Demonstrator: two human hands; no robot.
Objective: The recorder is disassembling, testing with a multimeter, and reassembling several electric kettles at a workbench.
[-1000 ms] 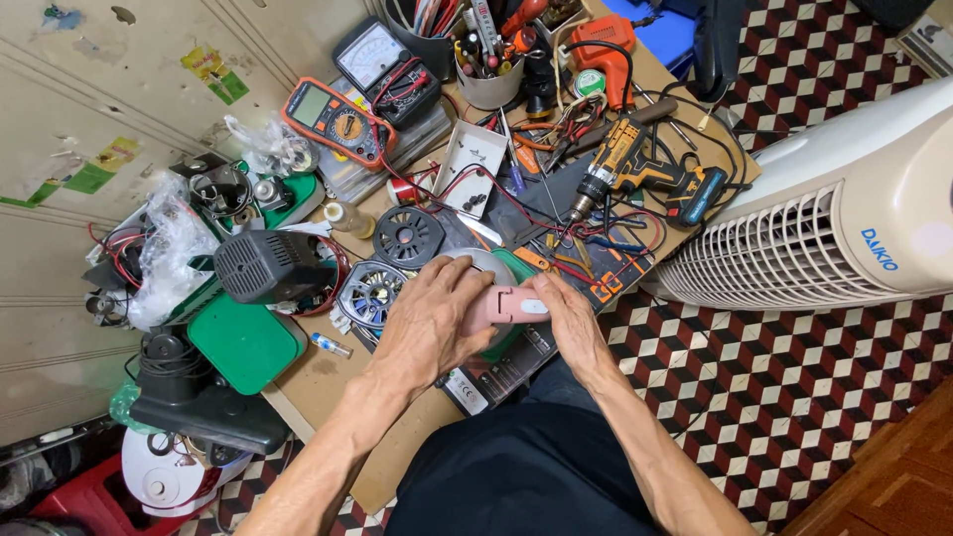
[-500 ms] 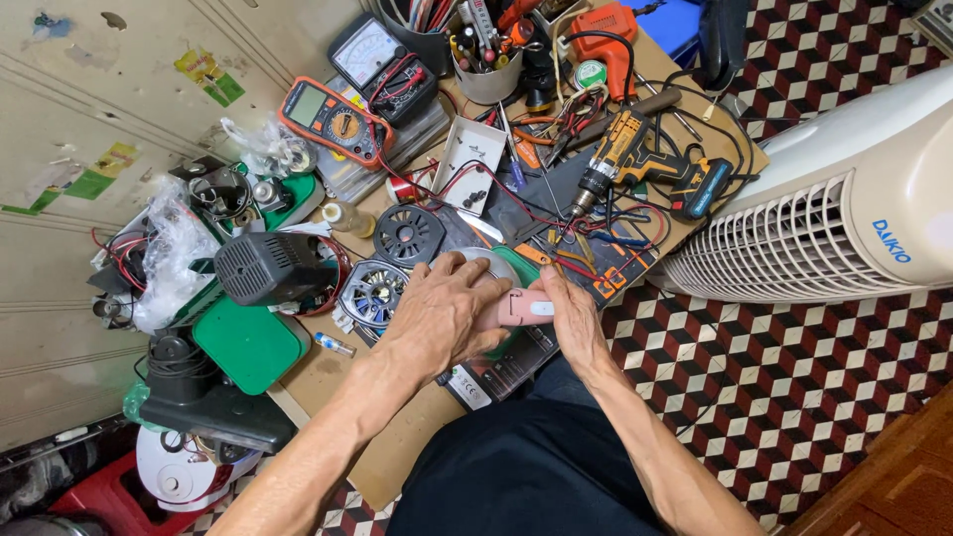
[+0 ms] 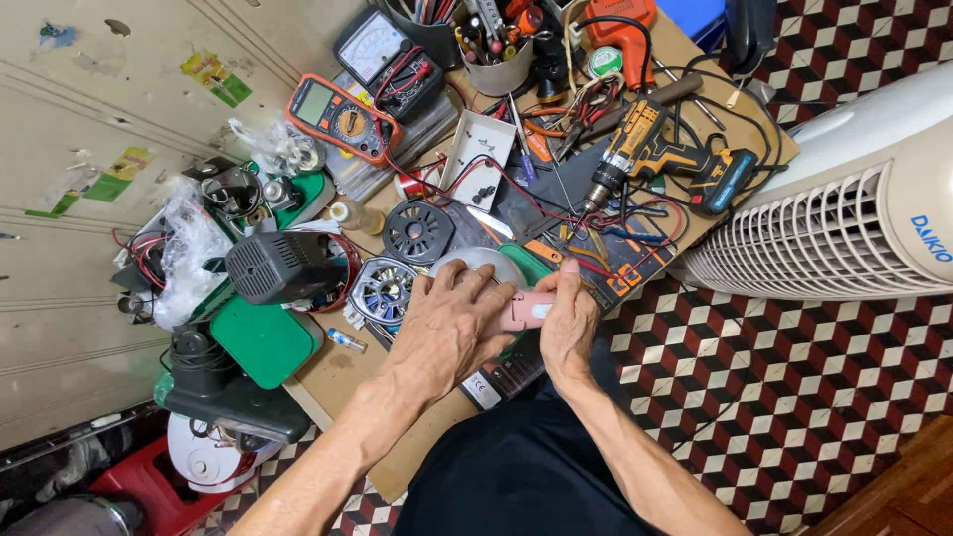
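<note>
Left hand: the left hand (image 3: 452, 323) lies palm down with fingers spread and curled over a round grey disc-shaped part (image 3: 481, 263), pressing on its near edge; it grips nothing else that can be seen.
Right hand: the right hand (image 3: 568, 323) is closed in a pinch, thumb and fingertips clamped on the end of a small pink device (image 3: 526, 311).
Pink device: a short, flat, rounded pink piece lying between the two hands, touching both, just at the near edge of the surface (image 3: 342, 372).
Grey disc: sits on the surface in front of the person, partly hidden under the left hand, with a green edge showing beside it.
Beside the hands: a round finned motor part (image 3: 382, 288) lies just left of the left hand; a black wheel-like part (image 3: 418, 230) lies beyond it.
Further back: a yellow-and-black cordless drill (image 3: 640, 149), an orange multimeter (image 3: 342, 119) with red leads, a white tray (image 3: 479, 144) of small bits, and a cup (image 3: 499, 69) packed with tools.
Left side: a black motor housing (image 3: 273, 266) rests near a green lid (image 3: 266, 342).
Right side: a white tower fan (image 3: 844, 213) lies on the chequered floor (image 3: 794, 397), well apart from the hands.
</note>
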